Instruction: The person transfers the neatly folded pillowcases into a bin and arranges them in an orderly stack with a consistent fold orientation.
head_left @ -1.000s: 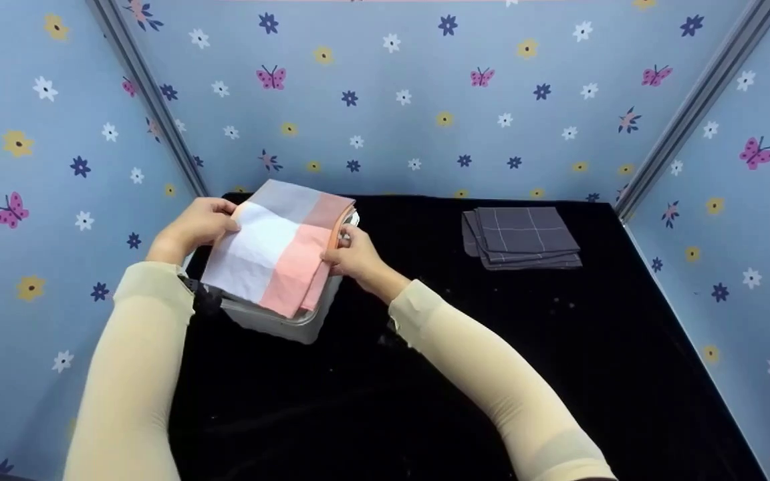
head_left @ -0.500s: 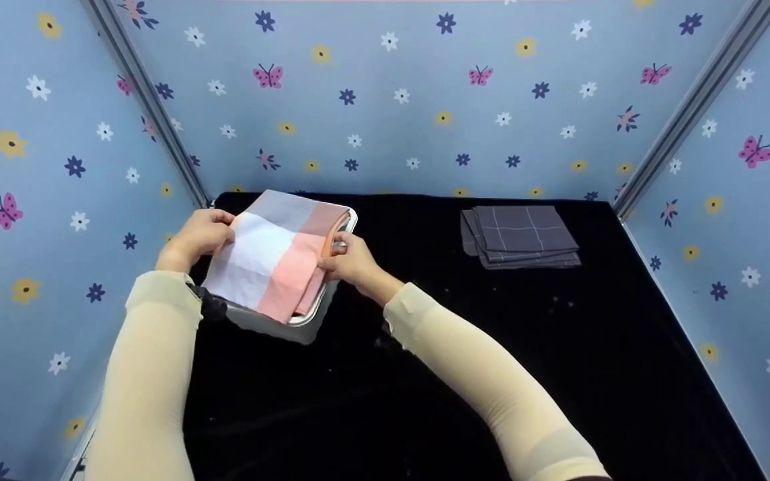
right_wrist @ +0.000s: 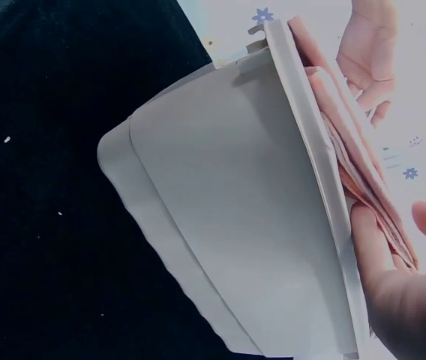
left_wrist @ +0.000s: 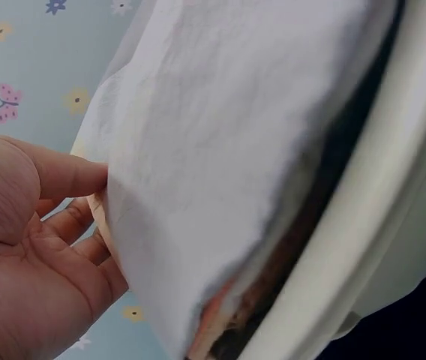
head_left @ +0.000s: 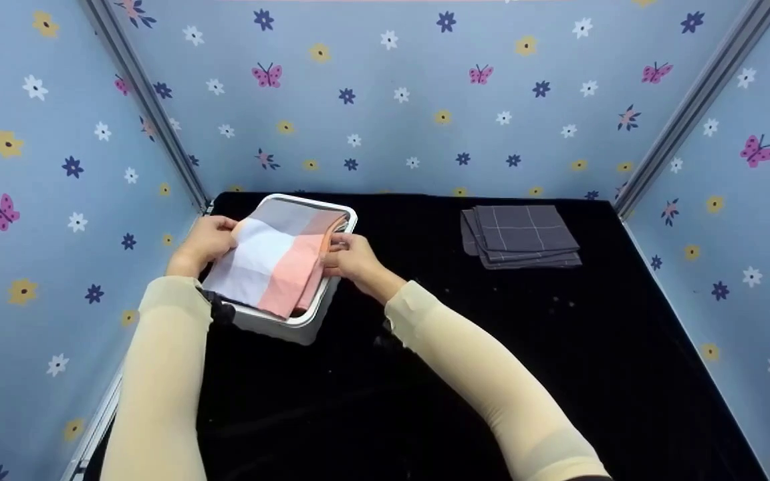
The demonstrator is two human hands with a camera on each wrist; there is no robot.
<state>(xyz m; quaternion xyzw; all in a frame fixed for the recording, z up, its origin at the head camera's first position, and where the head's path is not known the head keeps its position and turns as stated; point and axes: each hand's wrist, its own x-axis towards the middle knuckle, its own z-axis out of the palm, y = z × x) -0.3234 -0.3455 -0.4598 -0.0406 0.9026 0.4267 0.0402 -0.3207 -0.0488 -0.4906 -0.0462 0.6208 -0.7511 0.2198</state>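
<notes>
A folded cloth (head_left: 258, 257) in pink, white and grey checks lies in the mouth of a white plastic bin (head_left: 278, 327). My left hand (head_left: 206, 242) pinches its left edge; the left wrist view shows the thumb against the white face and the fingers behind. At the opposite edge is my right hand (head_left: 357, 259). In the right wrist view its fingers (right_wrist: 374, 244) reach between the cloth layers and the bin's rim (right_wrist: 314, 142), while the thumb stands apart from the fabric. What lies deeper in the bin is mostly hidden.
A stack of folded dark grey cloths (head_left: 525, 234) with thin pale lines sits at the back right of the black table surface (head_left: 438, 361). Blue floral panels (head_left: 398, 133) enclose the back and both sides, close to the bin on the left.
The checked cloth has sunk lower into the bin, so more of the white rim shows. Both hands went down with it, and the right hand's grip has loosened.
</notes>
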